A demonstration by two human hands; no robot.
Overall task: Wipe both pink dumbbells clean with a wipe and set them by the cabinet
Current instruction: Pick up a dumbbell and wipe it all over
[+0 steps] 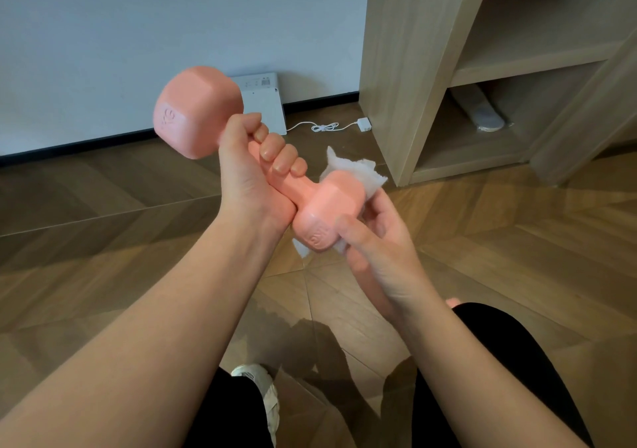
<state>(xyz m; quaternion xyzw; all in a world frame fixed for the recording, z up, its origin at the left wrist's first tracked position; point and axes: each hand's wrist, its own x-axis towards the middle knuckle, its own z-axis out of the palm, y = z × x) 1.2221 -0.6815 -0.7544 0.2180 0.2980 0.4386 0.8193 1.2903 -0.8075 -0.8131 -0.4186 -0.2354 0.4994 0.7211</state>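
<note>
Dumbbell (196, 109) in pink is held in the air above the wooden floor (138, 223), in front of the open cabinet (406, 68) and well apart from it. It is tilted, with one head raised to the left and the other lowered to the right. Its handle is gripped by the left hand (251, 171), whose fingers are wrapped fully round the bar and whose thumb side is set against the raised head. The lowered head is cupped by the right hand (379, 244). A white wipe (362, 171) is clasped by this hand against the far side and underside of that head, and the thumb is laid on the head's near edge. Crumpled ends of the wipe are seen above the head and beneath it.

Behind the dumbbell, a flat white device (265, 102) is leaned against the pale wall (138, 33) at the dark skirting. A white cable (324, 126), loosely coiled, is run from it along the floor to a small white adapter (364, 124) just beside the cabinet's side panel. On the cabinet's lowest shelf a flat grey item (482, 113) in clear wrapping is laid. At the bottom of the view, black trouser legs (517, 361) and a white shoe (265, 389) are seen. A small pink shape (452, 301) is glimpsed beside the right knee; what it is cannot be told.
</note>
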